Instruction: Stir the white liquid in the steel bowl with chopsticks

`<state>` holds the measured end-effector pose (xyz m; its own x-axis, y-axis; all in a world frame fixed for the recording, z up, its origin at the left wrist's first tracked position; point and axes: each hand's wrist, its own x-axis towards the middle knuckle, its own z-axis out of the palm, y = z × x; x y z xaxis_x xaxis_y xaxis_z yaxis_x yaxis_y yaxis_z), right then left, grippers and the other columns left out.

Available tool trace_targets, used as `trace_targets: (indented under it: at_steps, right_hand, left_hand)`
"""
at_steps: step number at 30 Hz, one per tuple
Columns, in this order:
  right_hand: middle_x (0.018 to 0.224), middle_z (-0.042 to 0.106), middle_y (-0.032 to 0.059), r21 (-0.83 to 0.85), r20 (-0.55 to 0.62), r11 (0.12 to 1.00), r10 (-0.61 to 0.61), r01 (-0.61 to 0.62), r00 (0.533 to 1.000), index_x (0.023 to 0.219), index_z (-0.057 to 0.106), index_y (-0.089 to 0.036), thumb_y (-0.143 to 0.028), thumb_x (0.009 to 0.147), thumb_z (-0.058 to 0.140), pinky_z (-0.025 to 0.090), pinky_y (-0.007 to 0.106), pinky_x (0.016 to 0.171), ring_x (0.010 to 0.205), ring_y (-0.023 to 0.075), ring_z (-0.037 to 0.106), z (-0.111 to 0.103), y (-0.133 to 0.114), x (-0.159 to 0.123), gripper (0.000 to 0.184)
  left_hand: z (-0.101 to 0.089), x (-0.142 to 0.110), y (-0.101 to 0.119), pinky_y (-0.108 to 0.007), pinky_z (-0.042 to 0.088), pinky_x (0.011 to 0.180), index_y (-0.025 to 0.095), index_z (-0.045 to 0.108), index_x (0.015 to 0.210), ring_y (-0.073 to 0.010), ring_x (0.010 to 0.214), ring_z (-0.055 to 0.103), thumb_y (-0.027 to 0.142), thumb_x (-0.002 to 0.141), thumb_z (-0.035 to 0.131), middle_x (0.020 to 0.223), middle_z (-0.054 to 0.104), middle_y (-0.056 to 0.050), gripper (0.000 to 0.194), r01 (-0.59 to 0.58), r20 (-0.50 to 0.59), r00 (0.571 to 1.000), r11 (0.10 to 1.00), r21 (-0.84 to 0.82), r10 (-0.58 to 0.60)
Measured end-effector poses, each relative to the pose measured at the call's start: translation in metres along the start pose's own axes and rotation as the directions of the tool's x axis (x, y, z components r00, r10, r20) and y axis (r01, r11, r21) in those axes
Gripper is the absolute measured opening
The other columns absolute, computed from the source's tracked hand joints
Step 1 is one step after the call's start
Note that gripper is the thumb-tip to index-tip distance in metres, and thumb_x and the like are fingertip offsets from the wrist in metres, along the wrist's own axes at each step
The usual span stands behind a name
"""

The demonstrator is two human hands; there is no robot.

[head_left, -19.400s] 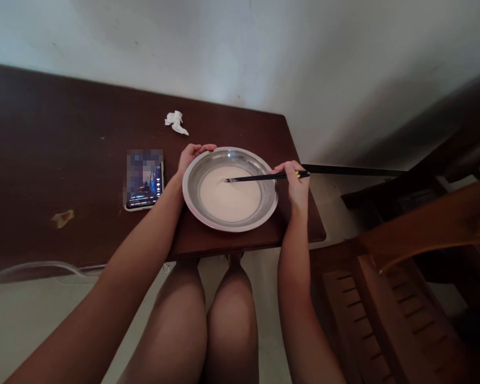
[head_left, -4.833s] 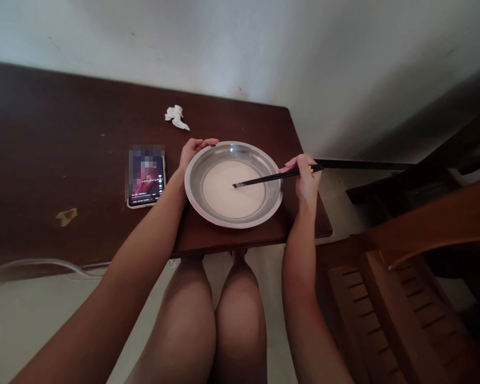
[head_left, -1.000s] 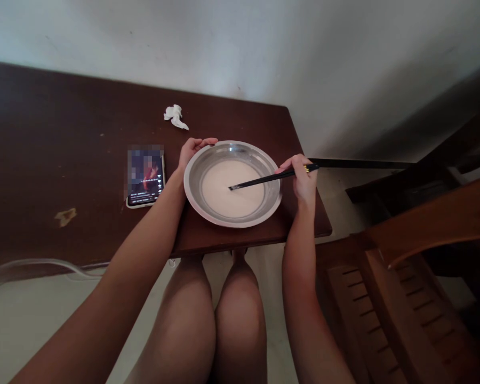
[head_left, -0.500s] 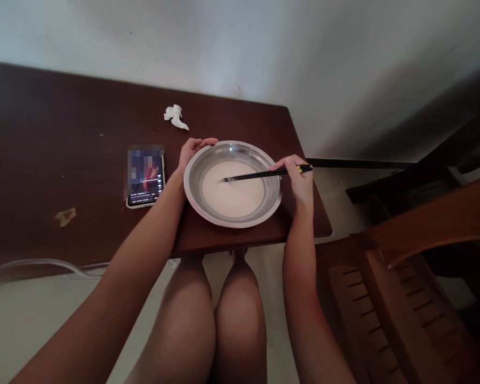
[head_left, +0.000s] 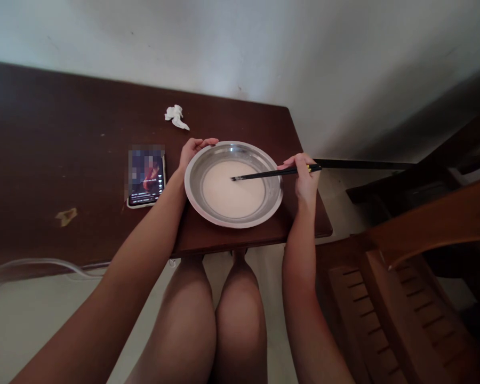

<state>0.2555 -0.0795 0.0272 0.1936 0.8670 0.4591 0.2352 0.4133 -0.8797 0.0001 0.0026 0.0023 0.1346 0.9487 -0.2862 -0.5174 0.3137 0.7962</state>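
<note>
A wide metal bowl [head_left: 196, 200] rests near the front right corner of the dark table. In it lies a pale, creamy liquid [head_left: 234, 197]. My left hand [head_left: 192, 150] grips the bowl's far left rim, its fingers along the edge and its thumb hidden. My right hand [head_left: 305, 176] is closed round black chopsticks [head_left: 264, 174] to the right of the bowl. They slant over the right rim, and their whitened tips are at the liquid near the middle; how deep they dip I cannot tell.
A phone [head_left: 146, 181] with a lit screen lies left of my left forearm. Behind it is a crumpled white tissue [head_left: 177, 116]. A white cable [head_left: 44, 262] runs along the table's [head_left: 84, 160] front edge. A wooden chair [head_left: 384, 266] stands at the right, and a wall [head_left: 224, 48] backs the table.
My right hand has shifted a little to the right, drawing the chopstick tips rightward through the bowl. My left hand keeps its place on the rim.
</note>
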Motion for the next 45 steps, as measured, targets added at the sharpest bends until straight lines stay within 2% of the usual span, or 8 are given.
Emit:
trace_targets:
  at_steps: [6,12,17,23,28,34,40,45]
  right_hand:
    - [0.057,0.061,-0.0041,0.008,0.157,1.0,-0.009,0.008,0.988,0.065,0.064,-0.022,-0.045,0.085,0.05,0.052,0.028,0.067,0.061,0.011,0.065,0.0017,-0.0032,-0.0021,0.033]
    - [0.056,0.059,-0.0055,0.046,-0.02,0.999,0.007,-0.006,1.0,0.064,0.061,-0.022,-0.045,0.086,0.048,0.051,0.026,0.061,0.054,0.0089,0.063,-0.0006,0.0007,-0.0004,0.034]
    - [0.057,0.061,-0.0041,-0.027,0.16,0.999,0.023,-0.019,0.987,0.066,0.063,-0.022,-0.047,0.085,0.049,0.053,0.027,0.066,0.062,0.0107,0.065,0.0011,-0.0036,-0.0021,0.034]
    - [0.056,0.059,-0.0062,0.057,-0.022,0.998,-0.002,0.003,1.0,0.063,0.061,-0.022,-0.043,0.086,0.048,0.05,0.025,0.061,0.052,0.0082,0.062,-0.0008,0.0004,0.0003,0.034]
    - [0.056,0.061,-0.0047,0.019,0.159,1.0,-0.002,-0.001,0.987,0.064,0.064,-0.022,-0.041,0.085,0.051,0.05,0.026,0.065,0.06,0.01,0.064,0.0007,-0.0025,-0.0017,0.032]
    - [0.053,0.058,-0.0059,0.044,-0.039,0.999,-0.012,0.014,0.999,0.062,0.061,-0.021,-0.044,0.086,0.048,0.051,0.026,0.062,0.052,0.0087,0.062,-0.0012,0.0016,0.0016,0.035]
    - [0.056,0.06,-0.0049,-0.004,0.121,1.0,0.014,-0.013,0.993,0.066,0.063,-0.021,-0.045,0.084,0.051,0.052,0.025,0.064,0.059,0.0098,0.065,0.0005,0.0008,-0.0007,0.033]
    - [0.056,0.058,-0.006,0.065,-0.049,0.998,0.006,-0.003,0.999,0.063,0.059,-0.021,-0.044,0.086,0.049,0.05,0.023,0.059,0.053,0.0081,0.064,-0.0015,0.0054,0.0022,0.034]
  left_hand:
    - [0.0032,-0.0043,0.0024,-0.025,0.051,0.066,0.016,0.064,0.075,-0.0155,0.063,0.063,0.024,0.084,0.034,0.063,0.066,-0.003,0.033,0.027,0.013,1.0,0.999,-0.028,-0.027]
    - [0.0001,-0.0018,0.0001,-0.027,0.05,0.07,0.018,0.066,0.084,-0.0174,0.068,0.065,0.026,0.081,0.039,0.066,0.067,-0.003,0.028,0.002,0.02,1.0,1.0,-0.016,-0.002]
    - [0.0013,-0.0024,0.0008,-0.026,0.051,0.068,0.017,0.066,0.083,-0.016,0.066,0.065,0.024,0.083,0.034,0.064,0.067,-0.002,0.033,0.015,0.014,1.0,1.0,-0.022,-0.015]
    - [0.0038,-0.0053,0.0023,-0.027,0.053,0.07,0.016,0.067,0.083,-0.0173,0.07,0.067,0.023,0.084,0.034,0.064,0.068,-0.004,0.034,0.024,-0.005,1.0,1.0,-0.019,-0.024]
    - [0.0017,-0.003,0.0009,-0.028,0.053,0.071,0.017,0.066,0.09,-0.018,0.071,0.067,0.025,0.083,0.034,0.065,0.068,-0.003,0.034,0.004,0.009,1.0,1.0,-0.006,-0.004]
    - [-0.0003,-0.0009,0.0002,-0.027,0.053,0.069,0.017,0.066,0.087,-0.0177,0.067,0.066,0.024,0.083,0.035,0.063,0.068,-0.004,0.032,0.01,0.023,1.0,1.0,-0.023,-0.009]
    - [-0.0007,0.0,-0.0003,-0.027,0.052,0.069,0.014,0.065,0.084,-0.017,0.068,0.066,0.025,0.085,0.034,0.065,0.067,-0.003,0.033,-0.004,0.021,1.0,1.0,-0.008,0.004]
    - [0.0004,-0.0011,0.0005,-0.025,0.052,0.069,0.013,0.065,0.08,-0.0153,0.065,0.065,0.025,0.085,0.035,0.065,0.067,-0.003,0.033,0.015,0.019,1.0,0.999,-0.036,-0.014]
